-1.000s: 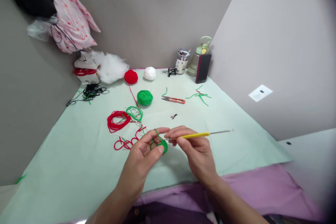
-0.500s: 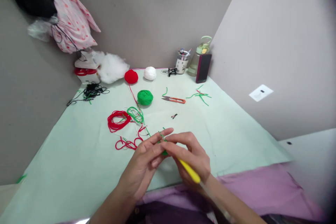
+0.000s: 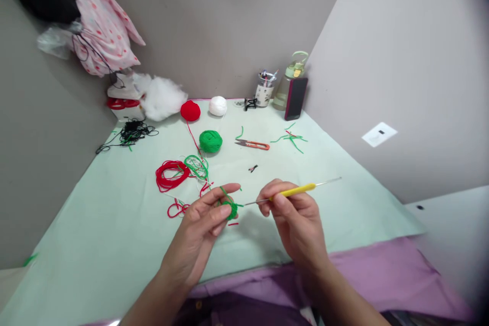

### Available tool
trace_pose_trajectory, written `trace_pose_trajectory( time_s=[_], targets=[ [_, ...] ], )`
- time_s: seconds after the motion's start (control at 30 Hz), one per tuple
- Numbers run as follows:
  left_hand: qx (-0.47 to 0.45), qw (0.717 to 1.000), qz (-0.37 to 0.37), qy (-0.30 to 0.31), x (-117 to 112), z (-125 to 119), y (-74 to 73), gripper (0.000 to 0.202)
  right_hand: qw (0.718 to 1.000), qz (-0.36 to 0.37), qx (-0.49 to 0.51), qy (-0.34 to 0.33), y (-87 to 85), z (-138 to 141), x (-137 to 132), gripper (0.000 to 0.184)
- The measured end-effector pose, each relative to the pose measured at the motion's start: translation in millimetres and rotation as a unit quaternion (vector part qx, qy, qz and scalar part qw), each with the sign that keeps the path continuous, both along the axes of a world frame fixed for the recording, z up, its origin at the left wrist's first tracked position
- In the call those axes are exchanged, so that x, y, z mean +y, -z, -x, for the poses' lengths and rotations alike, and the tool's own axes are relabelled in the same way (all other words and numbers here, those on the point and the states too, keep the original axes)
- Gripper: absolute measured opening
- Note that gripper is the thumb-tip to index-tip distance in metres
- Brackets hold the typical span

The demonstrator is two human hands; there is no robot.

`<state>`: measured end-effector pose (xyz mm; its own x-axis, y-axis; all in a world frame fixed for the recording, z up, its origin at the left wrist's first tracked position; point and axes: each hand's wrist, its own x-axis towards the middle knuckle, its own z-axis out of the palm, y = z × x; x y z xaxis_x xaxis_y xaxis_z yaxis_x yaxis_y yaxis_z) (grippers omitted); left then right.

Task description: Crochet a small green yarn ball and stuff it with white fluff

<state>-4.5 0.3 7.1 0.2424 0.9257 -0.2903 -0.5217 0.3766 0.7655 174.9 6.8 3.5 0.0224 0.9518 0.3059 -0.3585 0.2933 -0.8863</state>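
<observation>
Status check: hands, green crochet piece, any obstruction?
Left hand pinching small, round green crocheted yarn piece. Right hand holding yellow-handled metal crochet hook. Green yarn strand near hook's tip; nothing visibly blocking.

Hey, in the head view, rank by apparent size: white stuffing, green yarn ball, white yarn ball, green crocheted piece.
1. White stuffing
2. Green yarn ball
3. White yarn ball, green crocheted piece: unsure; the piece is nearer and partly covered.

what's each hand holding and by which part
The right hand holds a crochet hook by its yellow handle; the left hand pinches a green crochet piece by its left side.
</observation>
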Motion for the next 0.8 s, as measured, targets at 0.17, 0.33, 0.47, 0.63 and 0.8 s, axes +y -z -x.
trace_pose_trajectory(
  time_s=[0.17,0.33,0.47,0.63,0.8],
  targets=[
    [0.040,0.999,-0.034,0.009,-5.2,-8.7,-3.1,0.053,0.998,-0.014,-0.040,-0.050,6.7,6.0,0.9,0.013],
    [0.047,0.998,-0.052,0.005,-7.9,-12.9,2.2,0.064,0.996,-0.036,-0.082,-0.027,11.7,9.5,-1.2,0.015],
    [0.058,0.997,-0.057,0.004,-7.8,-11.4,4.4,0.071,0.994,-0.042,-0.095,-0.030,8.2,8.1,-3.6,0.014],
    [0.091,0.992,-0.086,0.010,-7.5,-10.6,4.5,0.054,0.995,-0.038,-0.093,0.005,7.5,7.1,-3.2,0.011],
    [0.127,0.986,-0.109,-0.006,-7.6,-9.2,4.2,0.043,0.999,0.026,-0.030,-0.005,13.5,4.9,-0.7,0.013]
  ],
)
